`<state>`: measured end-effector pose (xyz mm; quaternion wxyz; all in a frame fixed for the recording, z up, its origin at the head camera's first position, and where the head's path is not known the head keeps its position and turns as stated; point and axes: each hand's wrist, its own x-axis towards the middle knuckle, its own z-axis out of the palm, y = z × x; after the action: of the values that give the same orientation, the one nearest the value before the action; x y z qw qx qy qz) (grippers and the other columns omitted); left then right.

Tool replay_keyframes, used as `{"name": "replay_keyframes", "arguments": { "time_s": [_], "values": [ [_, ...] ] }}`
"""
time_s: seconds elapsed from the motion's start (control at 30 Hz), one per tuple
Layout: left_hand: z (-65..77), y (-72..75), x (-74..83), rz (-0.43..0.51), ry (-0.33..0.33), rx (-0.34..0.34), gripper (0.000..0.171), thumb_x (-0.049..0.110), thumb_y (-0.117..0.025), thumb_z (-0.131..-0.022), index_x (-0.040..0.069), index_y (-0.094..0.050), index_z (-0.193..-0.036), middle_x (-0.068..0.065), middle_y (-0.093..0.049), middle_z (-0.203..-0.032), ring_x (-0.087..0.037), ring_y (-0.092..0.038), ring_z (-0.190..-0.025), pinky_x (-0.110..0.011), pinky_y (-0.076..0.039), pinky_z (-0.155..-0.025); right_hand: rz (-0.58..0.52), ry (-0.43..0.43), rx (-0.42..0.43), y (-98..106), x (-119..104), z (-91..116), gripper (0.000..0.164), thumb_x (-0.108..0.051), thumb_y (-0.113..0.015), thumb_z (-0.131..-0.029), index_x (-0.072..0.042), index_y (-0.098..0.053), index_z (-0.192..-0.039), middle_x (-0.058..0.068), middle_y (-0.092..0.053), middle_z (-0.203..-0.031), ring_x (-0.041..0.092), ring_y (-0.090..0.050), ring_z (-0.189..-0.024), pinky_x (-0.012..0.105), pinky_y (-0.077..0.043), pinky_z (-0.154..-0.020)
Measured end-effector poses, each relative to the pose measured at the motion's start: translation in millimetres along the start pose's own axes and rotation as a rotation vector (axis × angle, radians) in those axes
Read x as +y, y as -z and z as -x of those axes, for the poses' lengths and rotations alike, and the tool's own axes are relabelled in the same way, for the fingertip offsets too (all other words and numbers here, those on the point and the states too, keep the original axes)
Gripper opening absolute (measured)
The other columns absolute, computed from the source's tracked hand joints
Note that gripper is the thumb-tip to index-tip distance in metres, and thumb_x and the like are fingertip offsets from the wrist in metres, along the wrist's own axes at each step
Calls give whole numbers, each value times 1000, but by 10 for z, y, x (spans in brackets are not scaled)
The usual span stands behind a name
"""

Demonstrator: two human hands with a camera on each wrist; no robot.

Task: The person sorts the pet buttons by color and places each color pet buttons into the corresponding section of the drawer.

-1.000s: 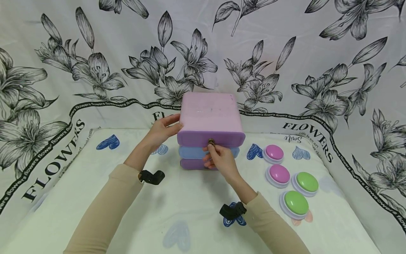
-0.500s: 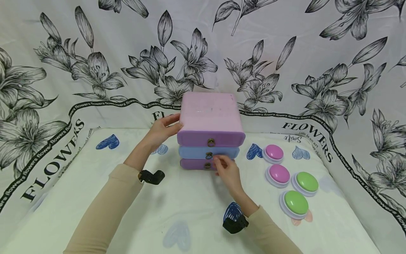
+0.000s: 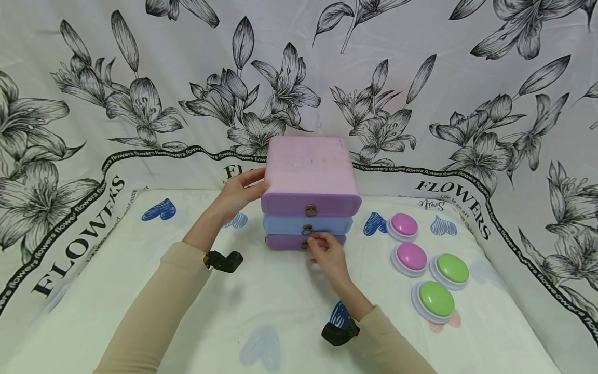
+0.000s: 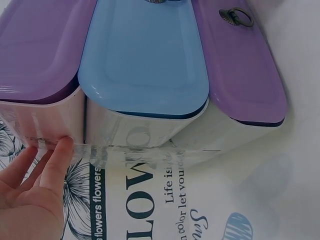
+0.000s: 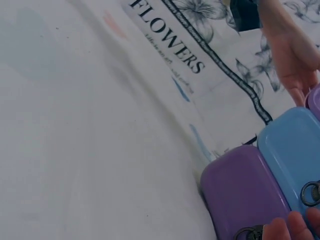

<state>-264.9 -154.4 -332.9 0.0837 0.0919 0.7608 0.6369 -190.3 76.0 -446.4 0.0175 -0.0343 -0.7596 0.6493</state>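
A small chest of three drawers stands at the middle back in the head view, with a pink top (image 3: 310, 166). From top to bottom its fronts are a purple drawer (image 3: 286, 205), a blue drawer (image 3: 284, 225) and a second purple drawer (image 3: 282, 242), all pushed in. My left hand (image 3: 239, 194) rests its fingers against the chest's upper left side; in the left wrist view those straight fingers (image 4: 56, 167) touch the pink wall. At the lowest drawer's ring pull (image 5: 244, 233), my right hand (image 3: 330, 255) has its fingertips right beside the metal knob.
Right of the chest lie two pink push buttons (image 3: 411, 256) and two green push buttons (image 3: 436, 298) on white bases. A flower-printed cloth (image 3: 392, 88) hangs close behind the chest. The white cloth (image 3: 219, 322) underneath carries printed blue hearts.
My right hand has let go of the top drawer's ring pull and moved down past the blue drawer to the lowest drawer's pull. The left hand has stayed put.
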Motion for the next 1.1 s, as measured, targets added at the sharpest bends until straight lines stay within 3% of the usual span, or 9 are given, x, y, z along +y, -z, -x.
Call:
{"name": "replay_keyframes", "arguments": {
  "time_s": [0.53,0.77,1.1],
  "values": [
    [1,-7,1,9,-4,3,63,33,-64,-87,15,-38,-141,-3,-37,-144,-21,-47,-124,-33,-45,-100,-64,-127,-138,-95,-154,-78,34,-29,-55,-93,1,-61,-109,19,-66,-104,28,-66,-85,37,-59,-67],
    [3,-4,-1,-4,-2,1,63,35,-63,-87,16,-38,-141,-3,-37,-145,-21,-47,-124,-36,-44,-101,-75,-146,-109,-140,-206,-86,39,-36,-52,-94,-1,-64,-103,9,-69,-95,11,-66,-71,28,-58,-61],
    [-9,4,-10,-23,-4,1,64,37,-63,-87,16,-37,-142,-3,-36,-145,-22,-47,-124,-37,-44,-101,-70,-146,-122,-139,-177,-107,41,-38,-46,-96,-1,-63,-89,9,-71,-86,12,-67,-64,27,-57,-56]
  ]
}}
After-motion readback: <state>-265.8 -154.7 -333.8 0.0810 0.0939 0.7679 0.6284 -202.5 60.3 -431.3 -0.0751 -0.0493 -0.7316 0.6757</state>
